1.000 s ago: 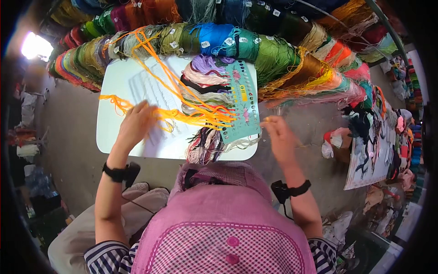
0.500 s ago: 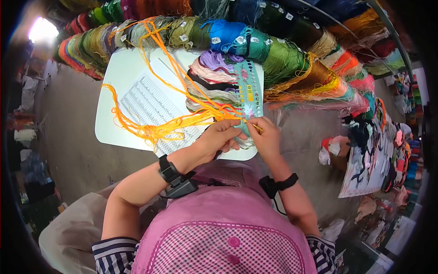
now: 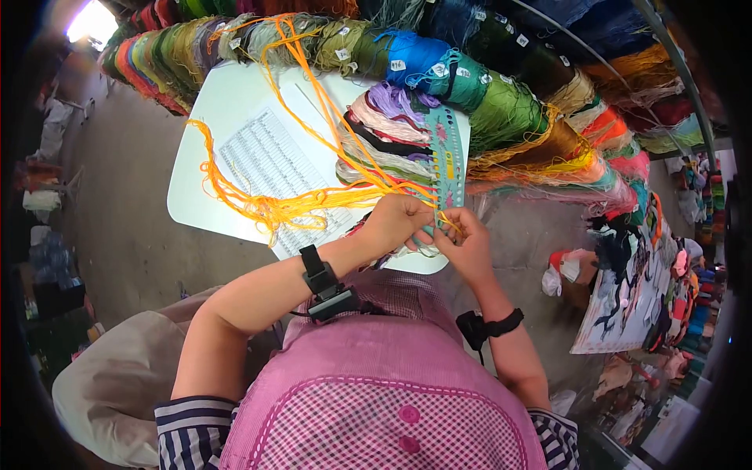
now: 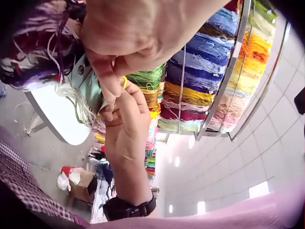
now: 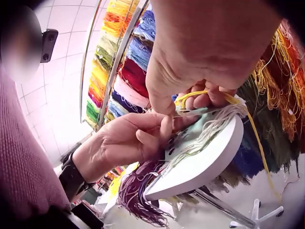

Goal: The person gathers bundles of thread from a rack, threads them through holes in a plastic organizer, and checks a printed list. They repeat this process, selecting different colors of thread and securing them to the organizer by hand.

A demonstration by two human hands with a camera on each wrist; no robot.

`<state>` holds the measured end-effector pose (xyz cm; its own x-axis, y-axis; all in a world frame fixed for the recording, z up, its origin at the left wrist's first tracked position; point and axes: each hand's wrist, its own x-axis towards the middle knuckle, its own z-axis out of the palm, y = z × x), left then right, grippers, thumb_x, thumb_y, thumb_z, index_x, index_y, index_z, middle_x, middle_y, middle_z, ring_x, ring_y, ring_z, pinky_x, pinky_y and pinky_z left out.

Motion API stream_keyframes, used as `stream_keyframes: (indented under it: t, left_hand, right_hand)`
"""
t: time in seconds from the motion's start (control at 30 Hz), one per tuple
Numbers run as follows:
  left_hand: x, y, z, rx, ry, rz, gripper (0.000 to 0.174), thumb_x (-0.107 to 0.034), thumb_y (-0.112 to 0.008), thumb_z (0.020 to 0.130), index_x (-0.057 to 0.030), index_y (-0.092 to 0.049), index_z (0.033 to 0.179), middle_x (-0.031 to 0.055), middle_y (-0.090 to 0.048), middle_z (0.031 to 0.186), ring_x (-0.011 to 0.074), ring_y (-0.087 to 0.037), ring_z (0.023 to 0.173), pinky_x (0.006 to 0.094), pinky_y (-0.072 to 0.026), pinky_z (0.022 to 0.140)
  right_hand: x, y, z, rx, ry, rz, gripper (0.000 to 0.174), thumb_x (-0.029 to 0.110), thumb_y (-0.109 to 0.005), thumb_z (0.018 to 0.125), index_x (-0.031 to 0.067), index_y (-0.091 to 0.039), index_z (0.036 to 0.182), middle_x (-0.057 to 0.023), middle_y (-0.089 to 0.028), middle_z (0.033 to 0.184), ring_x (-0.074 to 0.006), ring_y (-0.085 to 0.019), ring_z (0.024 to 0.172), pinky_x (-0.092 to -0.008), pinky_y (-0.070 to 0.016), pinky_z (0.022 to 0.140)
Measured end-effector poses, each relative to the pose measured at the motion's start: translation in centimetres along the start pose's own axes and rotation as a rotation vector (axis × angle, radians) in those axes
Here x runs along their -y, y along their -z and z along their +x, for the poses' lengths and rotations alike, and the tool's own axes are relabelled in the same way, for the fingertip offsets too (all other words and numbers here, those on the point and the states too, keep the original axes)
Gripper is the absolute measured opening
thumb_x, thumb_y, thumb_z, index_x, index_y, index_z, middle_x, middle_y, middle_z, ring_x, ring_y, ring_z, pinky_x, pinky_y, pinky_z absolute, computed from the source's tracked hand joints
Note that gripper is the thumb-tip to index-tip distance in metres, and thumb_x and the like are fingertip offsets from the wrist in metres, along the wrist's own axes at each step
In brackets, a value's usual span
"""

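Both hands meet at the right edge of a green punched card (image 3: 450,168) lined with thread bundles. The left hand (image 3: 395,225) pinches the card's lower edge with thumb and fingers; in the right wrist view the left hand (image 5: 126,140) is beside the card's holes. The right hand (image 3: 468,244) pinches yellow thread, and a yellow strand (image 5: 259,148) hangs from its curled fingers in the right wrist view. Orange-yellow skeins (image 3: 274,210) stretch leftward from the card. In the left wrist view, the fingertips of the right hand (image 4: 126,126) touch those of the left.
A printed sheet (image 3: 270,160) lies on the white tabletop (image 3: 189,184). Racks of coloured thread (image 3: 501,110) run behind the table, with orange strands (image 3: 301,59) hanging from them. A second board (image 3: 615,301) with threads stands at the right.
The left hand has come from the orange skeins to the card's edge, and the right hand has moved in beside it. Over the last half second both hands stay together while the view shifts slightly.
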<state>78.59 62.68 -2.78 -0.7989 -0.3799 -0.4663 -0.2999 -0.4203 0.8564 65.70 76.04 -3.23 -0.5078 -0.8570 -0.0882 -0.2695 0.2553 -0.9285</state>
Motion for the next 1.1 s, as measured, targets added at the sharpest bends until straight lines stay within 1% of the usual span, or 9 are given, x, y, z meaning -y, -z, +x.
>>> stream_keyframes:
  t: [0.33,0.53,0.63,0.73,0.83,0.9,0.97,1.03,1.1]
  left_hand:
    - [-0.2,0.2,-0.2,-0.045,-0.046,0.036,0.013,-0.01,-0.063,0.085,0.0022,-0.067,0.088,0.0083,-0.068,0.079,0.0139,-0.068,0.063,0.0256,-0.0535,0.048]
    - [0.3,2.2,-1.2,-0.046,-0.026,-0.27,0.01,-0.01,-0.067,0.082,-0.0014,-0.069,0.086,0.006,-0.067,0.08,0.0106,-0.064,0.069,0.0224,-0.0526,0.059]
    - [0.0,2.5,-1.4,0.048,-0.042,-0.374,0.014,-0.014,-0.065,0.083,-0.0028,-0.069,0.091,0.007,-0.068,0.082,0.0124,-0.065,0.07,0.0211,-0.0504,0.057]
    - [-1.3,2.3,-1.5,0.291,0.147,-0.695,0.021,-0.016,-0.059,0.085,-0.0045,-0.067,0.101,0.0085,-0.067,0.075,0.0142,-0.064,0.063,0.0219,-0.0469,0.05]
    - [-1.7,0.7,-0.8,0.318,0.015,0.122,0.022,-0.015,-0.054,0.083,-0.0079,-0.061,0.103,0.01,-0.063,0.061,0.0148,-0.06,0.048,0.0279,-0.0419,0.039]
    - [-1.1,0.2,-0.6,0.321,-0.018,0.225,0.017,-0.016,-0.056,0.084,-0.0079,-0.061,0.098,0.0099,-0.063,0.063,0.0156,-0.06,0.052,0.0295,-0.0429,0.043]
    - [-0.2,0.9,-0.3,0.323,-0.052,0.335,0.013,-0.017,-0.057,0.084,-0.008,-0.06,0.093,0.0097,-0.062,0.065,0.0165,-0.061,0.056,0.031,-0.044,0.046]
    - [0.7,3.0,-1.8,0.028,-0.65,0.539,0.016,-0.022,-0.062,0.085,-0.0066,-0.059,0.085,0.0097,-0.058,0.068,0.0189,-0.06,0.065,0.0345,-0.0459,0.056]
    - [-0.3,6.5,-4.9,-0.107,-0.544,0.616,0.025,-0.028,-0.066,0.086,-0.0045,-0.058,0.08,0.0101,-0.053,0.07,0.0207,-0.056,0.07,0.0359,-0.045,0.064]
  right_hand:
    - [0.5,-0.7,0.0,0.011,-0.043,0.063,0.025,0.002,-0.07,0.077,0.0021,-0.059,0.099,0.0013,-0.058,0.083,-0.003,-0.048,0.068,-0.0186,-0.0406,0.059]
    - [-0.2,-0.1,0.2,0.049,-0.092,-0.018,0.026,-0.002,-0.07,0.077,0.0012,-0.058,0.1,0.0009,-0.058,0.086,-0.0031,-0.049,0.071,-0.0178,-0.0409,0.061]
    - [-0.6,0.0,0.2,0.073,-0.097,-0.06,0.031,-0.001,-0.071,0.076,0.0013,-0.057,0.103,0.0021,-0.054,0.083,-0.0028,-0.047,0.071,-0.0175,-0.0393,0.062]
    - [-0.3,-0.3,0.2,0.028,0.007,-0.132,0.043,0.003,-0.076,0.073,0.0026,-0.054,0.11,0.0038,-0.046,0.078,-0.003,-0.042,0.067,-0.018,-0.0351,0.059]
    - [0.5,-1.1,0.0,-0.049,0.084,-0.131,0.055,0.006,-0.079,0.069,0.004,-0.05,0.116,0.0045,-0.038,0.074,-0.0041,-0.036,0.064,-0.0193,-0.031,0.056]
    - [0.8,-1.2,0.1,-0.068,0.066,-0.062,0.06,0.008,-0.08,0.068,0.0046,-0.048,0.118,0.0045,-0.035,0.074,-0.0047,-0.034,0.063,-0.02,-0.0293,0.055]
    - [0.6,-0.7,0.3,-0.003,0.078,-0.268,0.056,0.007,-0.078,0.069,0.0041,-0.049,0.117,0.004,-0.039,0.075,-0.0045,-0.036,0.063,-0.0201,-0.0307,0.055]
    - [-0.5,-0.5,0.7,0.035,0.053,-0.215,0.057,0.005,-0.077,0.069,0.0036,-0.047,0.118,0.0041,-0.041,0.077,-0.0034,-0.036,0.064,-0.0187,-0.0304,0.057]
    - [-0.7,-0.4,1.0,0.072,0.025,-0.161,0.058,0.003,-0.076,0.07,0.003,-0.046,0.12,0.0041,-0.043,0.08,-0.0023,-0.036,0.065,-0.0172,-0.0302,0.058]
